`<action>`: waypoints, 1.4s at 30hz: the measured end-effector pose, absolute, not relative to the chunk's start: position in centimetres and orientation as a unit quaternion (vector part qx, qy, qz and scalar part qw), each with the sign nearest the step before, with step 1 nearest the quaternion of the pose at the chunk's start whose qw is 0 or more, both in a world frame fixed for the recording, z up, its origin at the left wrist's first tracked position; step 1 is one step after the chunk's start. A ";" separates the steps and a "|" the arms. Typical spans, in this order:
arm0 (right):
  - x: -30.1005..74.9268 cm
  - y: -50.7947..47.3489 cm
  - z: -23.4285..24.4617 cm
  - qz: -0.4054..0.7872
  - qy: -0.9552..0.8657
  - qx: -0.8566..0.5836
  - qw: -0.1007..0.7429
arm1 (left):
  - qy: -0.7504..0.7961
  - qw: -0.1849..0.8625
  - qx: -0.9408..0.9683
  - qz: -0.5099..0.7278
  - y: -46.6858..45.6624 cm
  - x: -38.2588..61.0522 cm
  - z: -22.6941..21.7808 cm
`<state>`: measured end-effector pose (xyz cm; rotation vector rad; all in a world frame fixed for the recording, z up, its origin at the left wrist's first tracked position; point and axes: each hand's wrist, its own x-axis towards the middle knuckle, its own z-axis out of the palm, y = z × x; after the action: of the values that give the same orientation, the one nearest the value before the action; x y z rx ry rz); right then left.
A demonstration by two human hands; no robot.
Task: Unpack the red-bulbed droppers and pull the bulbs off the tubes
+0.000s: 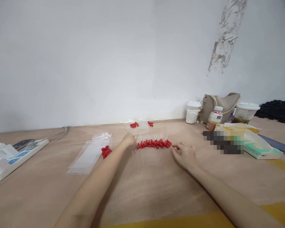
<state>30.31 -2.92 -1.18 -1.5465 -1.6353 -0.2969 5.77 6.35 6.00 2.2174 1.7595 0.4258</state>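
Note:
A row of clear glass droppers with red rubber bulbs (154, 144) lies on the brown table (156, 186), their tubes pointing toward me. My left hand (128, 139) rests at the row's left end with its fingers curled; what they hold is hidden. My right hand (184, 154) sits at the row's right end, thumb and forefinger pinched at the last red bulb. A small heap of loose red bulbs (106, 151) lies left of my left arm. More droppers in clear wrap (142, 124) lie near the wall.
Clear plastic bags (90, 153) lie at the left. A white power strip with chargers and a phone (16, 152) sits at the far left. At the right stand a paper cup (193, 112), a bottle (214, 118), a beige bag (222, 104), a lidded bowl (245, 112) and a tissue pack (261, 148).

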 end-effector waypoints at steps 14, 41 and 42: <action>21.7 -5.4 0.8 -0.186 -0.848 -0.312 0.386 | 0.259 -0.122 0.870 0.401 -3.7 0.3 -0.6; 26.0 -4.3 0.8 -0.129 -0.799 -0.367 0.458 | 0.271 -0.231 0.844 0.401 -3.5 -3.1 2.6; 26.7 -3.8 1.1 -0.110 -0.755 -0.423 0.489 | 0.330 -0.195 0.814 0.437 -3.1 -4.0 3.1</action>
<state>26.70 -3.83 1.14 -1.0273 -1.8345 -0.2680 -4.02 -3.08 3.11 2.9327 1.1891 1.5756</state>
